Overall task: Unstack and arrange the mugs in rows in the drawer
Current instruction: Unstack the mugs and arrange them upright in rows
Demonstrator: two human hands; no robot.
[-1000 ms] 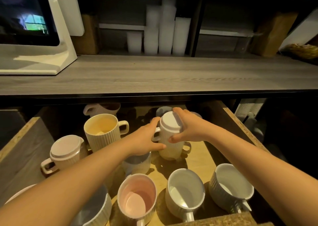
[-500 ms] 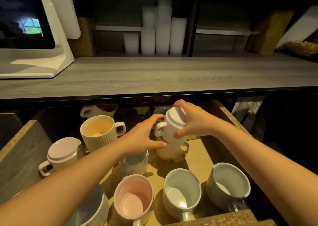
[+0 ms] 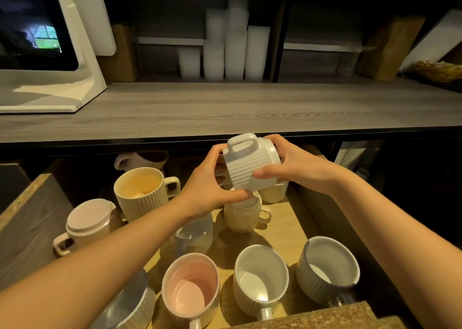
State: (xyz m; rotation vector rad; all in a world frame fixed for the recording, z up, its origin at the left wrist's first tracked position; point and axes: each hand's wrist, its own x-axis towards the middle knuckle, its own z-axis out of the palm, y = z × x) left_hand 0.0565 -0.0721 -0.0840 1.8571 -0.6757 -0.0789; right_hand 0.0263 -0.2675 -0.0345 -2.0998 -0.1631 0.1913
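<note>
Both my hands hold a white ribbed mug in the air above the drawer, tipped on its side with the handle up. My left hand cups its lower left side and my right hand grips its right side. Right below it a cream mug stands upside down on the drawer floor. In the drawer also stand a yellow mug, an upside-down pink mug, a pink mug, a white mug and a grey mug.
A grey countertop overhangs the back of the drawer, just above the lifted mug. A white appliance sits at its left, stacked plastic cups on the shelf behind. More mugs lie in the dark rear of the drawer. A grey-blue mug sits under my left forearm.
The white mug was lifted off the cream mug it sat on, raised and tipped from upside down onto its side. Both hands rose with it.
</note>
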